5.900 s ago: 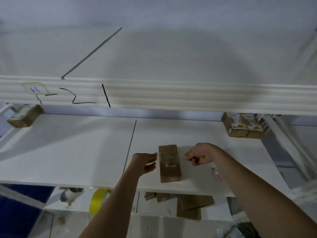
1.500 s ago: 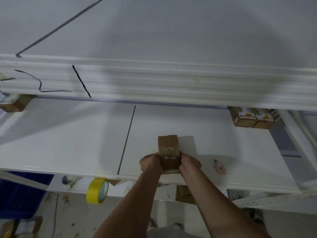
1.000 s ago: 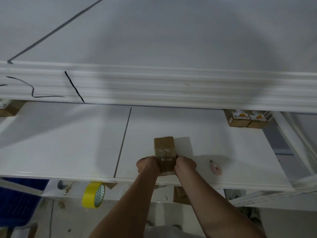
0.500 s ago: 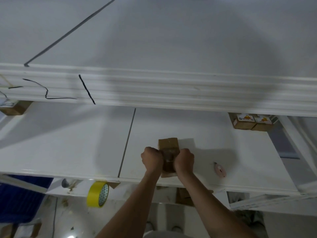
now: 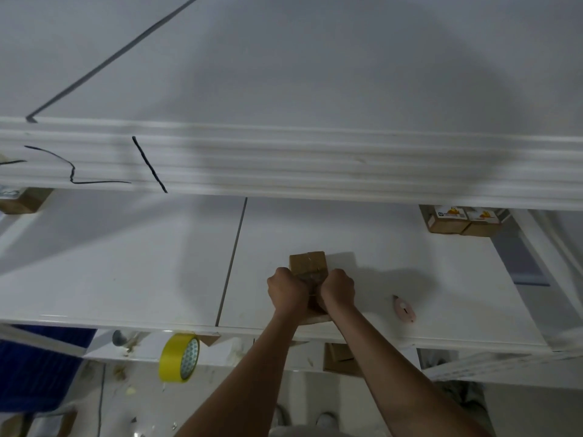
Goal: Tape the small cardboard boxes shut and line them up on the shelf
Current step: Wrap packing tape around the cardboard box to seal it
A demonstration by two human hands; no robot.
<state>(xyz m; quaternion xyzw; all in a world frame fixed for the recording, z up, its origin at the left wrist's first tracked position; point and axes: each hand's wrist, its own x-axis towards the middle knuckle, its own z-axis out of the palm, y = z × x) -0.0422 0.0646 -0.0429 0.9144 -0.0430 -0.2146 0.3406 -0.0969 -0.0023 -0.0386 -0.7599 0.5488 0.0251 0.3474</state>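
A small brown cardboard box point(image 5: 307, 263) lies on the white shelf point(image 5: 126, 279) near its front edge. My left hand point(image 5: 287, 288) grips its left side and my right hand point(image 5: 337, 287) grips its right side, both with fingers curled over the box's near half. Only the far end of the box shows past my knuckles. Two taped boxes with orange labels point(image 5: 460, 220) stand side by side at the shelf's back right. Another brown box point(image 5: 23, 200) sits at the back left.
A pink cutter point(image 5: 404, 308) lies on the shelf right of my hands. A yellow tape roll point(image 5: 179, 357) and flat cardboard pieces point(image 5: 340, 357) rest on the lower level. An upper shelf point(image 5: 284, 159) overhangs the back. A blue bin point(image 5: 41, 367) stands at the lower left.
My hands closed in from beside the box to gripping it on both sides, then slid further up over it. The box has stayed in about the same spot.
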